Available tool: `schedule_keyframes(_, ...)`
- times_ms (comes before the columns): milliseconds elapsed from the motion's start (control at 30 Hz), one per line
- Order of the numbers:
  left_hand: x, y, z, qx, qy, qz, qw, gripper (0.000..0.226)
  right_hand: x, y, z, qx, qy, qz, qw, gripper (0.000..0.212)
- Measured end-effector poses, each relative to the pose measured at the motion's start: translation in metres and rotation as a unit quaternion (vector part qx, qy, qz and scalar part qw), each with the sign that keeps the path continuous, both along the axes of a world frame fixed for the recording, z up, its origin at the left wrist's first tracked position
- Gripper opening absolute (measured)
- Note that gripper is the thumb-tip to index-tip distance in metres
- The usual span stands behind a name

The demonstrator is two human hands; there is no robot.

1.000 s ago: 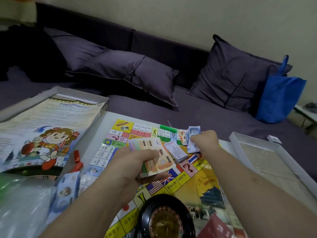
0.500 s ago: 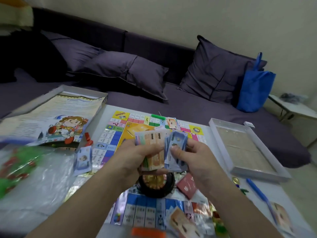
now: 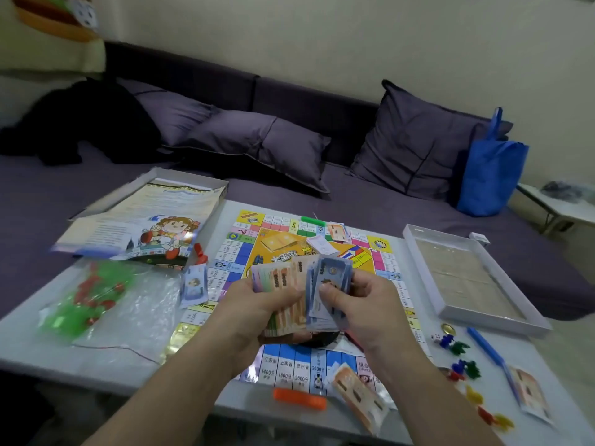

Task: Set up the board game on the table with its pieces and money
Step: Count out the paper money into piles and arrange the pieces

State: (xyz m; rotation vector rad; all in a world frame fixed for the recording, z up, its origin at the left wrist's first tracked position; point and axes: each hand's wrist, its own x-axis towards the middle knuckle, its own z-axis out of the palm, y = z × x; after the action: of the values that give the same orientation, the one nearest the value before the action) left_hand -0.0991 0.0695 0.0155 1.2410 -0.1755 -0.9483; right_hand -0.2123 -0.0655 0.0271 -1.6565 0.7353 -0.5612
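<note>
The colourful game board [image 3: 254, 239] lies flat on the white table [image 3: 38, 346]. Above its middle, my left hand [image 3: 257, 304] grips a fanned stack of orange and green play money [image 3: 277, 281]. My right hand [image 3: 357, 300] pinches a bundle of blue notes [image 3: 328, 278] against that stack. A black roulette wheel [image 3: 318, 339] is mostly hidden under my hands. More notes lie on the board's left edge [image 3: 193, 284], at its far side [image 3: 335, 231] and at the near edge [image 3: 357, 394]. Coloured pawns [image 3: 460, 365] and a die [image 3: 436, 338] sit to the right.
The box lid with a rule sheet [image 3: 145, 220] rests at the far left, a plastic bag of green and red houses [image 3: 87, 297] beside it. An open white box tray [image 3: 473, 281] stands on the right, a blue pen [image 3: 484, 347] near it. A purple sofa with cushions [image 3: 264, 146] lies behind.
My right hand has come back from the board's far side with blue notes and joined them to the stack in my left hand. The view has tilted down and pulled back.
</note>
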Motion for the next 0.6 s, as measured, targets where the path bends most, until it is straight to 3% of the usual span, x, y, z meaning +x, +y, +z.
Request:
schedule_keyframes(333,0.022,0.019,-0.008,0.03,0.017,0.031,0.999,0.031,0.03,0.009,-0.015,-0.038,0.031,-0.017,0.999,0.016)
schedule_keyframes(467,0.061,0.041,-0.015,0.058,0.007,0.149,0.987,0.026,0.068,0.019,-0.022,-0.043,0.028,-0.005,0.999,0.022)
schedule_keyframes(600,0.099,0.067,-0.013,0.059,0.008,0.247,0.967,0.015,0.132,0.043,-0.048,-0.097,0.098,0.034,0.99,0.011)
